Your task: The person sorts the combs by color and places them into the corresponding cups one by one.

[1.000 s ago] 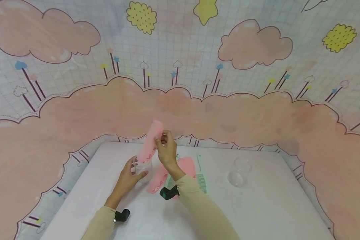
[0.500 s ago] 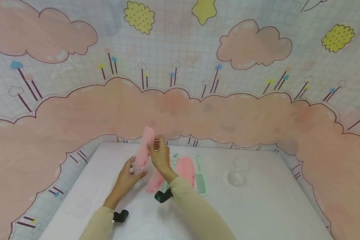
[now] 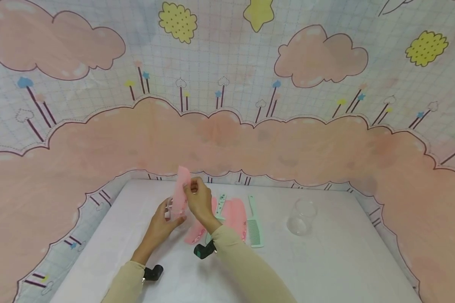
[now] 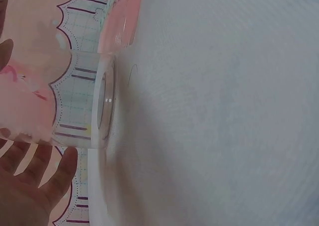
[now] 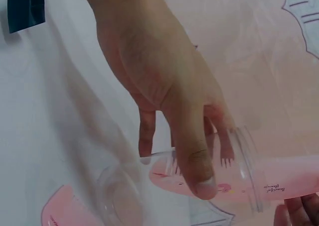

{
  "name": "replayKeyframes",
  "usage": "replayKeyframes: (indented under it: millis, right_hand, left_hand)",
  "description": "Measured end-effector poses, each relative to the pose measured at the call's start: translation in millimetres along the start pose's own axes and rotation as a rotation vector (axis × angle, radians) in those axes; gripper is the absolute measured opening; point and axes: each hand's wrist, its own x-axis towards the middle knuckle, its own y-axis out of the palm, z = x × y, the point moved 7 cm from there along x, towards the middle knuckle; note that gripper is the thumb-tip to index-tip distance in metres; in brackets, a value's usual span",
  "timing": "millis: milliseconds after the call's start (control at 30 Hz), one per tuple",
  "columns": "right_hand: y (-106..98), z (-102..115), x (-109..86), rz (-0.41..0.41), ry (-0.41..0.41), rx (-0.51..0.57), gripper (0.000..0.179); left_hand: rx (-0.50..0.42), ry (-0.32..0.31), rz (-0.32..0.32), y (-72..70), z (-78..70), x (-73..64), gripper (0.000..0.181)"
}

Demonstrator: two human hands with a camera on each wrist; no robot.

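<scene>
My left hand (image 3: 160,225) holds a clear plastic jar (image 4: 79,99) from the side, the fingers on one side and the thumb on the other. The jar stands upright, with its round base facing the table. My right hand (image 3: 202,202) pinches a flat pink strip (image 3: 180,191) with a rounded end and printed flowers and lettering. In the right wrist view the lower part of the strip shows through the jar wall, and its upper part sticks out past the jar's threaded rim (image 5: 249,171). Fingertips (image 5: 299,213) of the right hand touch the protruding part.
Right of the hands lie a green comb (image 3: 255,231), another green comb (image 3: 220,206) partly covered, and pink pieces (image 3: 236,214) like the held one. A second clear jar (image 3: 300,219) is further right on the white table (image 3: 345,252). A patterned cloth (image 3: 288,143) hangs behind.
My right hand has moved down and left, lowering the pink strip deeper into the jar and tipping it more upright. The left hand keeps its hold on the jar.
</scene>
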Motion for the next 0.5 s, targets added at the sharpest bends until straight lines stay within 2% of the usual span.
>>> replayKeyframes:
  millis: [500]
  right_hand:
    - [1.8, -10.9, -9.1, 0.000, 0.016, -0.057, 0.016]
  left_hand:
    - [0.011, 0.009, -0.007, 2.0, 0.3, -3.8, 0.093]
